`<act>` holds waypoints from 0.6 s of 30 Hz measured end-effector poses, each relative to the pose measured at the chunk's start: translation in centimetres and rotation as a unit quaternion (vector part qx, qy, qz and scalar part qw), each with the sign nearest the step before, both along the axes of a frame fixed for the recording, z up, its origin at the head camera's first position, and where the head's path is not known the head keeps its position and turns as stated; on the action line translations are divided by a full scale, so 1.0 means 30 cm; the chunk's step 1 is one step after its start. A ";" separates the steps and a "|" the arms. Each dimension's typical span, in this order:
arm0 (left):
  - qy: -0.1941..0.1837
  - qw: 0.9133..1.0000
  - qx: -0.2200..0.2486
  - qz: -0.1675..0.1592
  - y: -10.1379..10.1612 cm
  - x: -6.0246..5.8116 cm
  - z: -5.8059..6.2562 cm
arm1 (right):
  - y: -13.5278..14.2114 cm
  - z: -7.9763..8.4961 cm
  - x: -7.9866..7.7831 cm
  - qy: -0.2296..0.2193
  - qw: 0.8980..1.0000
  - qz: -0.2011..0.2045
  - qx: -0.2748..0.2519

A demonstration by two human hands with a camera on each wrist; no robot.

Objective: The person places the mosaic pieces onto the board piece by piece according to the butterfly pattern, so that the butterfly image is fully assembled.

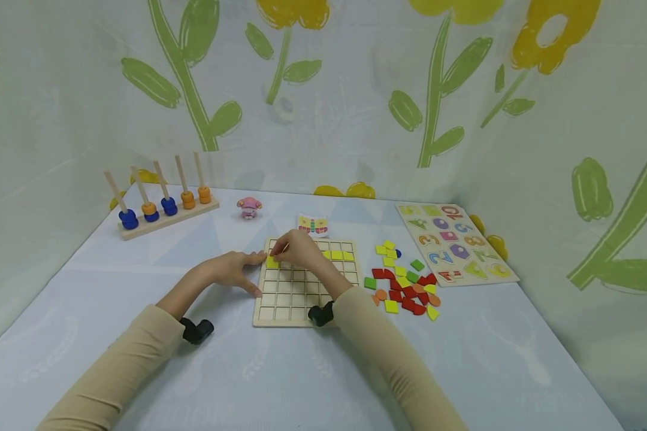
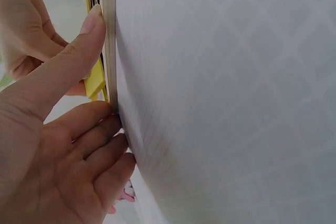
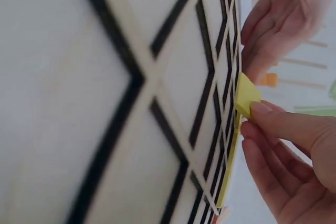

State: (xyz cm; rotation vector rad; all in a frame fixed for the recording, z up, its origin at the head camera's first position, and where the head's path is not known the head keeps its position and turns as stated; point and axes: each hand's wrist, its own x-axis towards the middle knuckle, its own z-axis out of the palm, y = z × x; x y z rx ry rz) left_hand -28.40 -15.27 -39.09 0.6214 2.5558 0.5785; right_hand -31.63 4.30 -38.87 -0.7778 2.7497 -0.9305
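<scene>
A square wooden grid board [image 1: 283, 299] lies in the middle of the table. My right hand [image 1: 302, 248] reaches over its far left corner and pinches a yellow square tile [image 3: 245, 95] between thumb and fingers, tilted right at the board's surface. Along the same far part of the grid, several yellow tiles [image 1: 336, 255] sit in a row, partly hidden behind this hand. At the board's left edge is my left hand [image 1: 232, 269], its thumb and fingers extended and spread, fingertips touching the wooden side, as the left wrist view shows.
Loose red, yellow, green and orange pieces [image 1: 408, 292] lie scattered right of the board. Behind it is a butterfly pattern card [image 1: 313, 225]. A pink figurine [image 1: 249, 207] and a bead-peg stand [image 1: 167, 218] are back left; a number puzzle board [image 1: 453, 242] is back right.
</scene>
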 end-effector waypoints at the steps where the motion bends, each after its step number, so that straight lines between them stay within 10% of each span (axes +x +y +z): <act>1: 0.000 1.000 -0.001 0.001 0.000 0.001 0.001 | -0.001 -0.001 0.000 0.002 1.000 -0.003 0.003; 18: -0.001 1.000 -0.009 0.007 0.002 0.004 0.002 | 0.088 0.038 0.049 0.025 0.999 0.045 0.014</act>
